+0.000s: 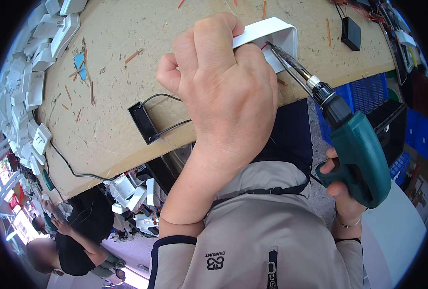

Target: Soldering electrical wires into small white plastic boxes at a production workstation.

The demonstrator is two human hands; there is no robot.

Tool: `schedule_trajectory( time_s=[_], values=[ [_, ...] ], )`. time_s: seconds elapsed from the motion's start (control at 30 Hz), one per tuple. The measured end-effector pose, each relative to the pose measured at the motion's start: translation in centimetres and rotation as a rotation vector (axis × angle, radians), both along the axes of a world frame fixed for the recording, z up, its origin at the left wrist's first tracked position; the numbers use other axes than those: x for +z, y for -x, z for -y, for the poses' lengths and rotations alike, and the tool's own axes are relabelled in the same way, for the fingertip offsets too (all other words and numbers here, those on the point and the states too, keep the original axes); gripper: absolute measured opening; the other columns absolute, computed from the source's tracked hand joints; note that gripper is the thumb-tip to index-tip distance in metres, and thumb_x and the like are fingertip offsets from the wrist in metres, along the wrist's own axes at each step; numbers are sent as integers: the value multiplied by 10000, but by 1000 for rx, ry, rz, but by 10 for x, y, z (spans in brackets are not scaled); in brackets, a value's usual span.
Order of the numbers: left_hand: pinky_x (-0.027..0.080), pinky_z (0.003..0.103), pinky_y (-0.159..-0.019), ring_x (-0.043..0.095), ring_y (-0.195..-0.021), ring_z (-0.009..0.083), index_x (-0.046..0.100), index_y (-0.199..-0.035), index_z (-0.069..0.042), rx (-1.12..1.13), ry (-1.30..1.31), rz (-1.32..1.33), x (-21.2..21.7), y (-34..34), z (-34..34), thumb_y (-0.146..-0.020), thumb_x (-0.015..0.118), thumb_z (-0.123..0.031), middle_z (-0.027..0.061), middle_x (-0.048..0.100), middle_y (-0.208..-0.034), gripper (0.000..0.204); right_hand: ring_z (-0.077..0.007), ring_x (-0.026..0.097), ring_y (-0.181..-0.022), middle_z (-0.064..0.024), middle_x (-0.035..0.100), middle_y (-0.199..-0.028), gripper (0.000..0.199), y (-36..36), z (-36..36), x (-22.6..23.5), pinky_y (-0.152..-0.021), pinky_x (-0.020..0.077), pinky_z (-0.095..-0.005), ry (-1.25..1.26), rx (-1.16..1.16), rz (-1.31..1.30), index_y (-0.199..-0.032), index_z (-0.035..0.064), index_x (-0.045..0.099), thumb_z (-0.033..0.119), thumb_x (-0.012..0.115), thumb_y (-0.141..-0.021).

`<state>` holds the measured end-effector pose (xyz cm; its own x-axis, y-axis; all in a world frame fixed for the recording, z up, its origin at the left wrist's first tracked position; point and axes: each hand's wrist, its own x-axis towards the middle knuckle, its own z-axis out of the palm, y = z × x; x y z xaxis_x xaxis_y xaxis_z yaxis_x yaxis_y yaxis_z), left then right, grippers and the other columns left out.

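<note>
While the left hand closes its fingers around a white rectangular plastic housing, pinning it against the pale chipboard worktop, the right hand wraps tightly round the grip of a green-bodied electric screwdriver with a black chuck. Its long dark metal bit slants up toward eleven o'clock, and the tip sits inside the open side of the housing, at the top centre of the view. A silver bangle circles the right wrist.

At nine o'clock from the left hand lies a small black rectangular box with thin black cables running from it across the board and over its edge. Short orange wire offcuts are scattered on the worktop. Toward ten o'clock, a heap of white plastic switch plates lines the far edge. At one o'clock stands another small black box. Blue plastic crates sit beyond the board at three o'clock. At seven o'clock, another person in a black top crouches low.
</note>
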<state>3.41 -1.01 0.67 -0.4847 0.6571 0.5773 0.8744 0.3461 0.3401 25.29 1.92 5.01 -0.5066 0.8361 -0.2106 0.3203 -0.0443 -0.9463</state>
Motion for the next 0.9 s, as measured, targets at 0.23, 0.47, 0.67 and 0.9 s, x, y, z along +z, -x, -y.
schedule_trajectory(
  time_s=[0.23, 0.47, 0.67, 0.9],
  values=[
    [268, 353, -746, 473, -869, 219, 621, -660, -37, 0, -12, 6, -1, 1, 0, -643, 623, -69, 60, 525, -932, 37, -160, 580, -751, -120, 586, -987, 743, -8, -5, 0, -672, 472, -268, -46, 86, 18, -1158, -41, 499, 398, 782, -629],
    [269, 355, -731, 474, -860, 223, 614, -649, -38, 0, -18, 3, 0, 0, 0, -634, 622, -69, 61, 524, -923, 36, -162, 587, -746, -151, 587, -1046, 785, -2, 0, 4, -683, 470, -266, 24, -2, 17, -1193, -43, 478, 405, 780, -625],
    [272, 357, -730, 473, -861, 227, 612, -653, -33, -8, -17, 16, 1, 0, 0, -640, 624, -71, 64, 524, -930, 42, -157, 588, -750, -176, 579, -1100, 812, -1, -1, 7, -684, 468, -259, 63, 28, 21, -1210, -47, 460, 419, 765, -619],
    [275, 358, -738, 474, -866, 230, 612, -654, -33, 1, -11, 13, 1, 0, 0, -644, 628, -72, 66, 523, -933, 43, -154, 590, -758, -183, 579, -1106, 851, -5, 0, 8, -699, 469, -265, 75, 55, 49, -1234, -52, 435, 431, 759, -612]
  ],
)
